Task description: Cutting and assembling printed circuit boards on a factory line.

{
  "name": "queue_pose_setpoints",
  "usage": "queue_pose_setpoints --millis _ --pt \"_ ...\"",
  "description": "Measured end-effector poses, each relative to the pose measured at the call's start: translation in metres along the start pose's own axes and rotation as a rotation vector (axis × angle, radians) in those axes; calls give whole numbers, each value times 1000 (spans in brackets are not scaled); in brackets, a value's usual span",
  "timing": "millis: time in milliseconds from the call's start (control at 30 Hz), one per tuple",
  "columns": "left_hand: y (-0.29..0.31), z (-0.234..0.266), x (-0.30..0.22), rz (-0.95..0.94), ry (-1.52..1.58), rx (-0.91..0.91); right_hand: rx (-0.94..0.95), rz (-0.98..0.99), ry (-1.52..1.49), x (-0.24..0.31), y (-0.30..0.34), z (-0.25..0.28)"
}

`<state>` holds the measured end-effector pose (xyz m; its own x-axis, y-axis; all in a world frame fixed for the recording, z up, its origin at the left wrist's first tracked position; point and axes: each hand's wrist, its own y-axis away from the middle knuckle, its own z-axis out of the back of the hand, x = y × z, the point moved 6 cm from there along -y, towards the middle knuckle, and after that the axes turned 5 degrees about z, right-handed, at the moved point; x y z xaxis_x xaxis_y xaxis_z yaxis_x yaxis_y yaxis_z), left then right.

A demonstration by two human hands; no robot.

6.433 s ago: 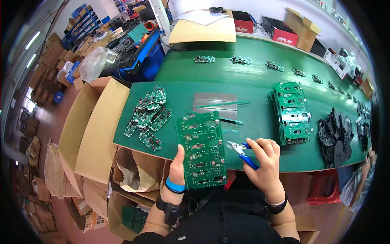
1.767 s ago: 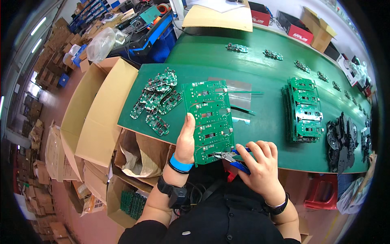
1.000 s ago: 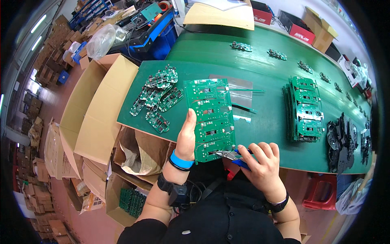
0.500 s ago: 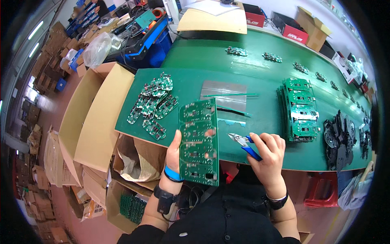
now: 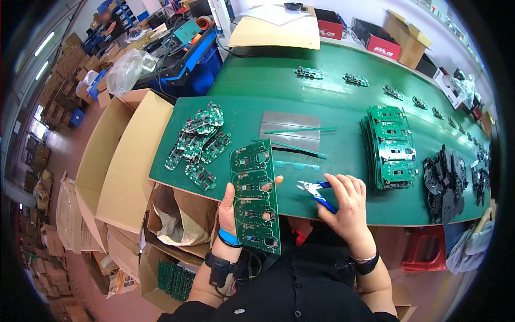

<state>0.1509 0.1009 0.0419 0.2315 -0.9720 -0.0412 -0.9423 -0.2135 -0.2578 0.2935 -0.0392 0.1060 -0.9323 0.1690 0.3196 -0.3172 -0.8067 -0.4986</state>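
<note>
My left hand (image 5: 227, 212) grips a green circuit board panel (image 5: 251, 219) by its left edge, the thumb along that side. Behind the panel, the fingers show through its cut-outs, and one fingertip pokes past the right edge. The panel is raised and tilted in front of the bench edge, its several joined board sections facing me. In my right hand (image 5: 350, 209) are blue-handled side cutters (image 5: 326, 204), jaws parted and pointing left, a short gap from the panel. Beyond them, two narrow green strips (image 5: 301, 130) lie across a grey plate (image 5: 291, 120).
Loose boards (image 5: 196, 138) are piled at the bench's left. A stack of panels (image 5: 390, 145) and black plastic parts (image 5: 445, 185) are on the right. Single boards (image 5: 356, 80) line the far green surface. Cardboard boxes (image 5: 126, 166) stand left; a red stool (image 5: 424, 251) is below right.
The panel has come slightly lower and turned, its face now catching light differently, and a fingertip shows past its right edge. The cutters stay in my right hand, angled a little differently.
</note>
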Motion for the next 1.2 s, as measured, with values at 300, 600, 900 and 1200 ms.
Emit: queue_pose_setpoints --millis 300,600,900,1200 --pt "7 10 17 114 -12 -269 -34 -7 -418 14 -17 -2" --pt "8 -6 3 57 -116 -200 -42 -31 -433 -15 -69 -25" --pt "-27 -68 -106 -273 -1224 -543 80 -201 143 -88 -103 -90" --pt "-132 -90 -136 108 -2216 -136 123 260 -24 -29 -71 -84"
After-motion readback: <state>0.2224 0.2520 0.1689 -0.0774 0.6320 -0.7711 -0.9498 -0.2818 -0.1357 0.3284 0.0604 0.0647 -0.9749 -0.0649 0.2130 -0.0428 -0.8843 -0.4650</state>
